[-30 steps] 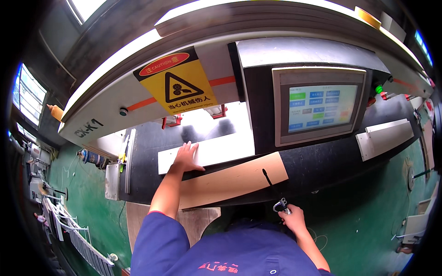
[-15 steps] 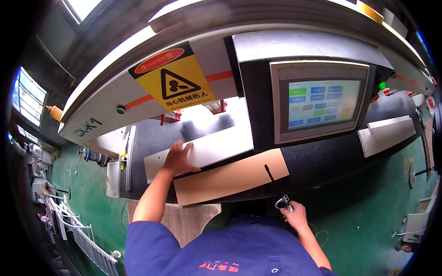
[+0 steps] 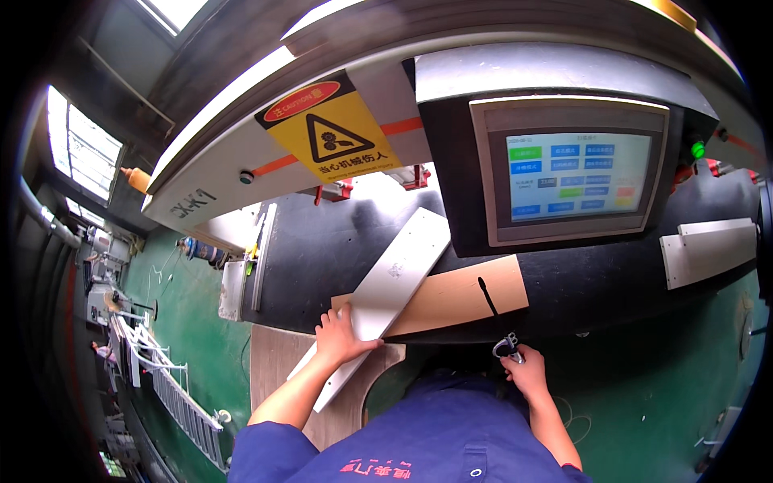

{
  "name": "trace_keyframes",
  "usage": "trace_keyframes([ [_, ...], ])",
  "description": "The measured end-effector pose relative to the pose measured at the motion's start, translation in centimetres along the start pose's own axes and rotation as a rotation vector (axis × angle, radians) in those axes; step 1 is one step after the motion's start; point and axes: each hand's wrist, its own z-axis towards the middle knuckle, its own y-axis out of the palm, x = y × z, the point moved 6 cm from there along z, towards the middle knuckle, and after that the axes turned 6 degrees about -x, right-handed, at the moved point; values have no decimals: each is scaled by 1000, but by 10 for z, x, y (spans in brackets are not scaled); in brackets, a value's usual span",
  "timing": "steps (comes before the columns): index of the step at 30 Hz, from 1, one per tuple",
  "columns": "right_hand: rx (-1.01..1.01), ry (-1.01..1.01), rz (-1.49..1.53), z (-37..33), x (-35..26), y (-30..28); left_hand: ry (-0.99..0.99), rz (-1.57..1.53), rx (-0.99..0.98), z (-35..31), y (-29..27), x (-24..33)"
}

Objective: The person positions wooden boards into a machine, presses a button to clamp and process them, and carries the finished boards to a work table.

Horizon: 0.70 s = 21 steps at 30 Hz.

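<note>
A long white board [image 3: 396, 270] with small holes near its ends lies slanted across the black machine table, its near end sticking out over the front edge. My left hand [image 3: 340, 338] is closed on its near part, thumb on one side and fingers on the other. Partly under it lies a tan board [image 3: 471, 296] along the table's edge. My right hand [image 3: 527, 372], closed, holds a silver air blow gun [image 3: 506, 348] in front of the table. The gun's thin black nozzle [image 3: 488, 296] points up over the tan board.
A control panel with a lit touchscreen [image 3: 580, 177] overhangs the table, beside a yellow caution sign [image 3: 328, 133] on the machine's beam. White boards [image 3: 710, 251] lie stacked at the right. A brown wooden panel [image 3: 274, 366] stands low at the front left.
My left hand has drawn the white board toward me and turned it from lying along the table to a steep slant, across the tan board. My right hand still holds the blow gun.
</note>
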Motion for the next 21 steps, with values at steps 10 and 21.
trace_keyframes([
  [10,-113,-41,-16,9,-9,8,-400,-210,-145,15,31,-43],
  [21,-124,-55,-56,-3,-16,11,-490,-486,-309,119,30,-19],
])
